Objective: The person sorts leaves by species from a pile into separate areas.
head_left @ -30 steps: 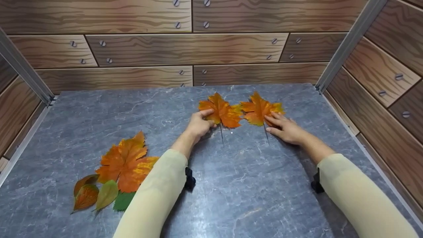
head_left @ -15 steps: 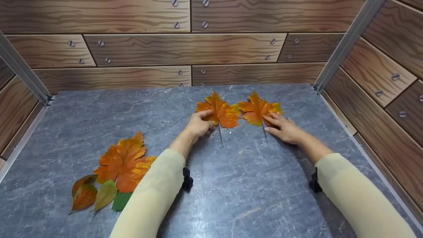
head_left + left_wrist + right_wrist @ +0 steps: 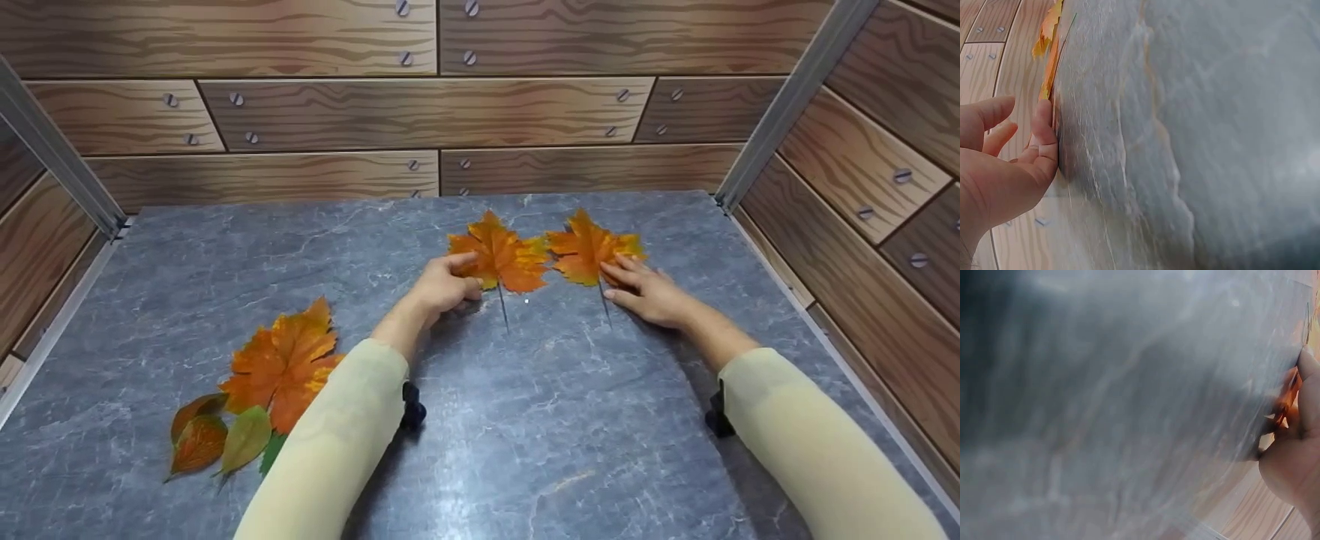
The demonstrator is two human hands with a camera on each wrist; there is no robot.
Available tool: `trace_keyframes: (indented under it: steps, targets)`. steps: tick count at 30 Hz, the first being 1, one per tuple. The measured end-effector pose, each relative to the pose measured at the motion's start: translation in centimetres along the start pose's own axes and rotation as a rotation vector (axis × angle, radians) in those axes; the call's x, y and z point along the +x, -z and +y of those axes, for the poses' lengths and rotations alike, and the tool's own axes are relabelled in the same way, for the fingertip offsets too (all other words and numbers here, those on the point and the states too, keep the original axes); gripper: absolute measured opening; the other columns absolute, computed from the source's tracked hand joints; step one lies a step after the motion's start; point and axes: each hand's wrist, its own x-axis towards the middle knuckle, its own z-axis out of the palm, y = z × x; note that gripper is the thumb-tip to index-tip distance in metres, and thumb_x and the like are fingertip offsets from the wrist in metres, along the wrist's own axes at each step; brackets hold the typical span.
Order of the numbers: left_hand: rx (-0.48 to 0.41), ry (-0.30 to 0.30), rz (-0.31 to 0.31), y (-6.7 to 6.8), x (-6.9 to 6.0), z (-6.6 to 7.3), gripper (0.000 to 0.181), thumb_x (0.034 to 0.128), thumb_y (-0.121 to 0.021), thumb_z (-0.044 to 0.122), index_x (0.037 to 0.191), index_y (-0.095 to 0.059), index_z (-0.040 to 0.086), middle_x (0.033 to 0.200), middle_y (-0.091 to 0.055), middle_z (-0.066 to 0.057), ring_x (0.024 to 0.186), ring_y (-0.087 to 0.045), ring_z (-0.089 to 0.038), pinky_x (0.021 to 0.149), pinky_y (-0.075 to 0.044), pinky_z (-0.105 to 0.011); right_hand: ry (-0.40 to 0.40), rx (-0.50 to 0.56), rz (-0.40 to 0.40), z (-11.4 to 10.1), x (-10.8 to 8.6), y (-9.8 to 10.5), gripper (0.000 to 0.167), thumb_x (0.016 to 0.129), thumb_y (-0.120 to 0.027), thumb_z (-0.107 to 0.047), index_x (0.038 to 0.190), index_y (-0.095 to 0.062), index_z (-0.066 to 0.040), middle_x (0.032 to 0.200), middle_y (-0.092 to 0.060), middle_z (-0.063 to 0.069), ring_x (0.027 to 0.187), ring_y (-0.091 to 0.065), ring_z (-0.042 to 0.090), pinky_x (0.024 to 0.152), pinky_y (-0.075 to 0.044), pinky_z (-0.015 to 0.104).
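Observation:
Two orange maple-like leaves lie side by side at the far part of the table, their stems toward me. My left hand (image 3: pixel 448 285) is at the edge of the left leaf (image 3: pixel 504 251), its fingers loosely spread. In the left wrist view, gaps show between the fingers (image 3: pixel 1043 126), and one tip is close to the leaf edge (image 3: pixel 1050 79); whether it touches, I cannot tell. My right hand (image 3: pixel 651 294) rests with extended fingers on the lower right of the right leaf (image 3: pixel 581 251). Part of that leaf is hidden beneath those fingers.
At the left lie a larger orange leaf (image 3: pixel 281 364), a yellow-green leaf (image 3: pixel 246 439), a reddish-brown leaf (image 3: pixel 199 444) and a green leaf (image 3: pixel 271 451), partly behind my left sleeve (image 3: pixel 330 435). Wood-patterned walls (image 3: pixel 420 112) border the grey marbled table (image 3: pixel 525 435).
My left hand has eased slightly left from the left leaf, and its forearm covers more of the leaves behind it. The right hand and both far leaves look unmoved.

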Motion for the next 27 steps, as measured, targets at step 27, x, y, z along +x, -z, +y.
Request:
trace_keyframes:
  steps: [27]
  targets:
    - [0.39,-0.14,0.005,13.0,-12.5,3.3,0.048,0.1081,-0.064,0.021,0.155,-0.056,0.01,0.141,-0.066,-0.019,0.122,-0.068,-0.032,0.103,-0.054,-0.053,0.005,-0.01,-0.007,0.0,-0.1,0.1,0.066,0.113,-0.052,-0.042,0.166,-0.036,-0.007,0.172,-0.016,0.03,0.159,-0.006,0.051,0.121,-0.001,0.075]
